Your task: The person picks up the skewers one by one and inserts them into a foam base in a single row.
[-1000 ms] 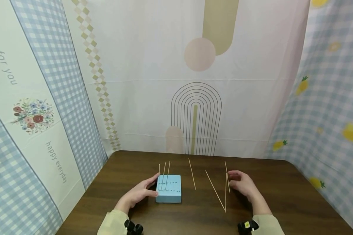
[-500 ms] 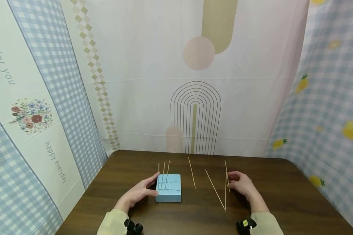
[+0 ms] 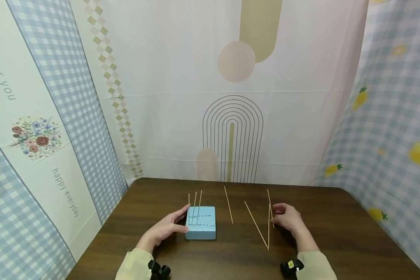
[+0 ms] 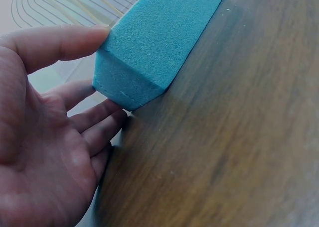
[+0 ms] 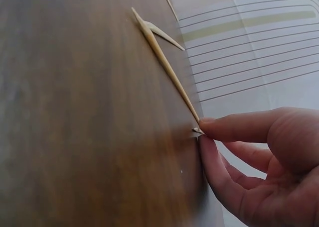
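Note:
A light blue foam block [image 3: 201, 234] with rows of small holes sits on the table, and 3 thin wooden sticks [image 3: 195, 202] stand up from its left part. My left hand [image 3: 165, 230] holds the block by its left side, thumb at the front corner and a finger at the back corner; the left wrist view shows the other fingers by the block's end [image 4: 119, 85]. My right hand [image 3: 289, 217] pinches the rightmost wooden stick [image 3: 268, 196] near its lower end between thumb and finger. Beside it lies another stick [image 5: 167, 65], its far part close to the fingertips.
A slanted stick [image 3: 255, 223] meets the near end of the stick beside my right hand, forming a V. One more stick [image 3: 228, 204] lies between block and V. The brown wooden table [image 3: 231, 264] ends at a patterned cloth backdrop [image 3: 168, 116].
My right fingers have closed in on the rightmost stick, and the right wrist has shifted slightly left. The left hand and block stay put; the head view has tilted a little.

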A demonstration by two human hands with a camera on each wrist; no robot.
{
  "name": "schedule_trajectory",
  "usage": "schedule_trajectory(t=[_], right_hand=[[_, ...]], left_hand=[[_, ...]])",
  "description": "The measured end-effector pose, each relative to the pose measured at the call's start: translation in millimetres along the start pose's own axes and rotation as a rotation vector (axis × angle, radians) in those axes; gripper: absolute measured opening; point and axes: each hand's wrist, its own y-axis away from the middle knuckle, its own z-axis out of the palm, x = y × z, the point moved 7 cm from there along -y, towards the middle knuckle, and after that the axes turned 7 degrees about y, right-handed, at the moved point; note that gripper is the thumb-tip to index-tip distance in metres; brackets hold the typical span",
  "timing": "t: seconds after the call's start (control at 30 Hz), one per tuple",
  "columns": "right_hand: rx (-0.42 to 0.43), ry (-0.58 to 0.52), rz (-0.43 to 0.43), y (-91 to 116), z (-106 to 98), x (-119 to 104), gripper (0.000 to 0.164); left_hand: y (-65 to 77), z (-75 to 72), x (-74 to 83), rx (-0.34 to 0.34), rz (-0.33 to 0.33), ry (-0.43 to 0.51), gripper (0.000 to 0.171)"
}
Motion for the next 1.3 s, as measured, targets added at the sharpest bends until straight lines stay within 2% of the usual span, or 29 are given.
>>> schedule_trajectory(t=[0.17, 0.33, 0.67, 1.3], right_hand=[[0.003, 0.002, 0.032, -0.6, 1.4, 1.7, 0.059], [0.023, 0.055, 0.018, -0.8, 0.3, 0.6, 0.059], [0.031, -0.017, 0.035, 0.6, 1.3, 0.6, 0.062], [0.03, -0.015, 0.07, 2.3, -1.1, -0.1, 0.062]], left_hand=[[0.6, -0.1, 0.2, 0.003, -0.005, -0.009, 0.094], [0.3, -0.8, 0.3, 0.002, 0.0, -0.016, 0.094], [0.9, -0.8, -0.4, 0.008, -0.011, -0.008, 0.094], [-0.4, -1.3, -1.0, 0.004, 0.002, -0.025, 0.094]])
